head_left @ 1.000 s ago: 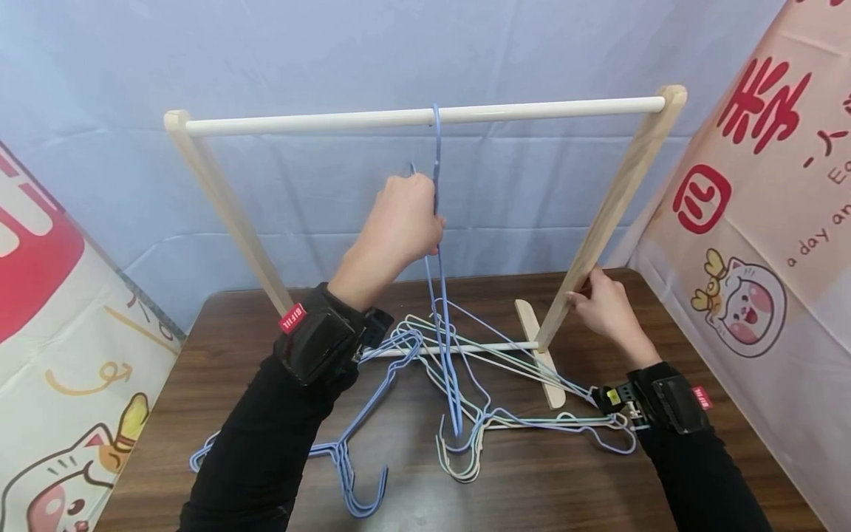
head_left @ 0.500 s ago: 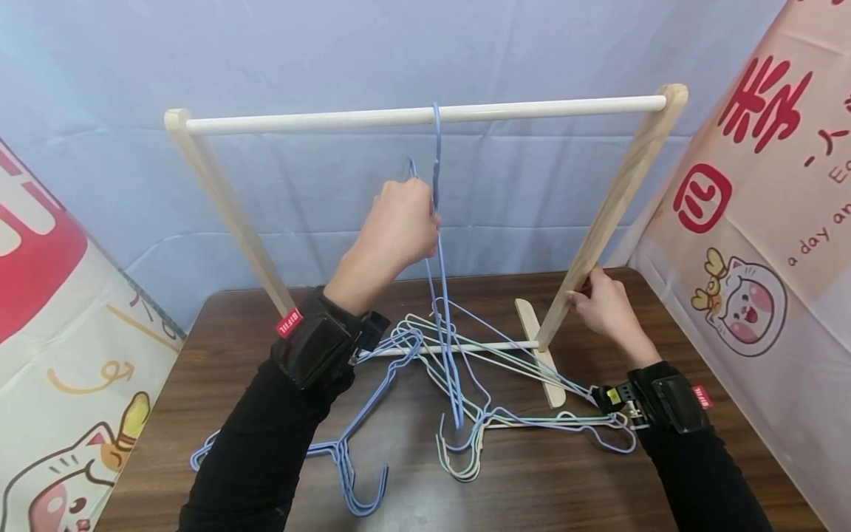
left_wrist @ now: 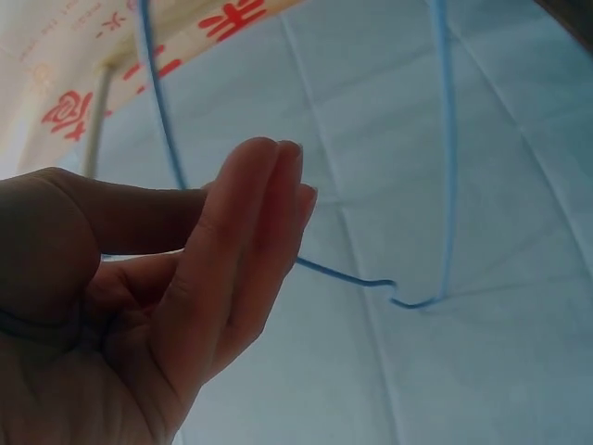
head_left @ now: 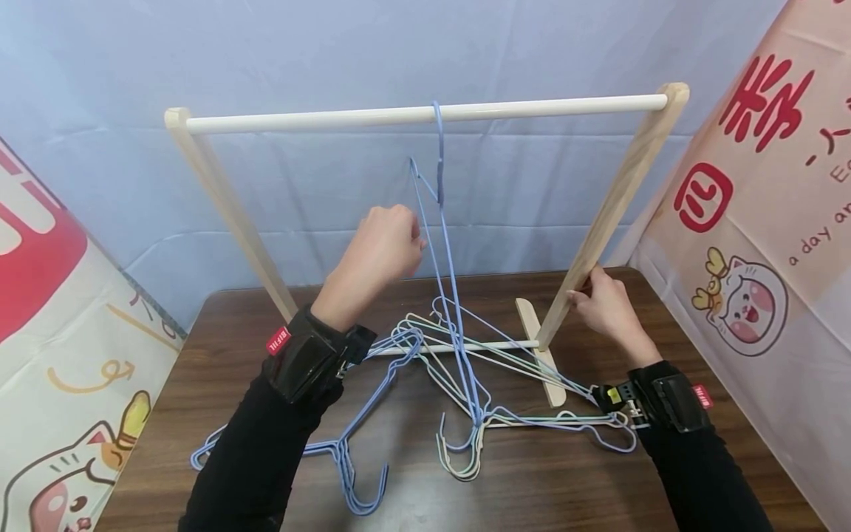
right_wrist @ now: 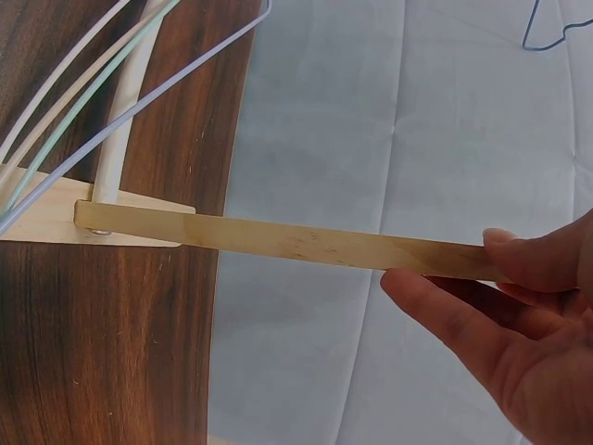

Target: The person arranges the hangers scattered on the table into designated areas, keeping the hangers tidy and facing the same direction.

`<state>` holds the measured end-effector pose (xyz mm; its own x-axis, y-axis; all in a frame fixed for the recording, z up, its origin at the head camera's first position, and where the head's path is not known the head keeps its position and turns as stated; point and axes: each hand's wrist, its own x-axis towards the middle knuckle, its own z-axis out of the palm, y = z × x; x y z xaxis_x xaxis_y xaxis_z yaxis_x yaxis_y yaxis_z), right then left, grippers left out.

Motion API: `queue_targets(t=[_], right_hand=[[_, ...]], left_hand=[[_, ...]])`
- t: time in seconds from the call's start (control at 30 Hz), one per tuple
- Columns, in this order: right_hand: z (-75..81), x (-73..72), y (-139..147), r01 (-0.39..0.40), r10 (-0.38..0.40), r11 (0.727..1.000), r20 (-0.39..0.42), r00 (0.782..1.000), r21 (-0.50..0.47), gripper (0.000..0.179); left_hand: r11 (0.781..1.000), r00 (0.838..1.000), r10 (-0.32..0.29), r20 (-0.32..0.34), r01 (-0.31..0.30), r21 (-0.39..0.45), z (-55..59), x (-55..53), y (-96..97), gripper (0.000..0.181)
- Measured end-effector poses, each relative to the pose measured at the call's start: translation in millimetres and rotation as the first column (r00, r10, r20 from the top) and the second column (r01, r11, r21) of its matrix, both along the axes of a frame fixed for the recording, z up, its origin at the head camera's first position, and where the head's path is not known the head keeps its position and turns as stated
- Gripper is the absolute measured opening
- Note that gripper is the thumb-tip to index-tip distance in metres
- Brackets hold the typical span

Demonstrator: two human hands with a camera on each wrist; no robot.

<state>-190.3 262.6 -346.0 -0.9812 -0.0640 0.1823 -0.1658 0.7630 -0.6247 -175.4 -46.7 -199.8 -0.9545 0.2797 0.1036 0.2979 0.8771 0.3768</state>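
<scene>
Under one rail (head_left: 372, 118), the left hand (head_left: 379, 247) hangs loose by one blue hanger (head_left: 440, 177), the right hand (head_left: 608, 307) pinching one post (head_left: 608, 196).

Cloth backdrops (head_left: 319, 66) (two cartoon-printed) make this table (head_left: 405, 421) a booth.

Long black sleeves (head_left: 242, 462) both arms. Bulky black wrist straps (head_left: 304, 363), each with red tag (head_left: 278, 340), white lettering. Small black device (head_left: 359, 344) per strap; right one shows yellow patch (head_left: 613, 396), silvery fittings (head_left: 637, 414).
</scene>
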Motion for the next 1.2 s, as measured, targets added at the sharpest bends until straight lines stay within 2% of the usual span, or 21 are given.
queue_targets(t=[0.17,0.33,0.4,0.6,0.9,1.0,1.2], right_hand=[[-0.5,-0.5,0,0.001,-0.001,1.0,-0.01,1.0,0.008,0.03],[-0.6,-0.8,0,-0.004,0.004,1.0,-0.015,1.0,0.002,0.03],[-0.7,-1.0,1,-0.005,0.005,1.0,-0.018,1.0,0.001,0.03],[-0.5,-0.8,1,-0.006,0.006,1.0,-0.006,1.0,-0.003,0.029],[-0.3,-2.0,3,-0.008,0.008,1.0,-0.018,1.0,0.016,0.026],[-0.2,-2.5,4,-0.012,0.012,1.0,-0.018,1.0,0.024,0.026],[0.4,-3.5,5,-0.032,0.034,0.998,-0.029,0.999,0.044,0.024]], left_hand=[[1.0,1.0,-0.006,-0.008,0.006,-0.021,-18.6,-1.6,-9.2,0.034],[1.0,1.0,0.005,-0.008,-0.005,-0.009,-40.5,-2.3,-19.4,0.018],[1.0,1.0,0.005,0.011,-0.005,-0.002,-50.3,-2.4,-23.4,0.013],[1.0,0.995,-0.006,0.102,0.008,-0.025,-80.2,-2.0,-35.6,0.01],[0.997,0.981,0.048,0.187,-0.036,-0.066,-123.8,1.9,-57.7,0.016],[0.997,0.982,0.035,0.186,-0.022,-0.07,-138.7,4.4,-67.6,0.013],[0.996,0.982,0.046,0.185,-0.031,-0.087,-166.1,11.8,-86.0,0.009]])
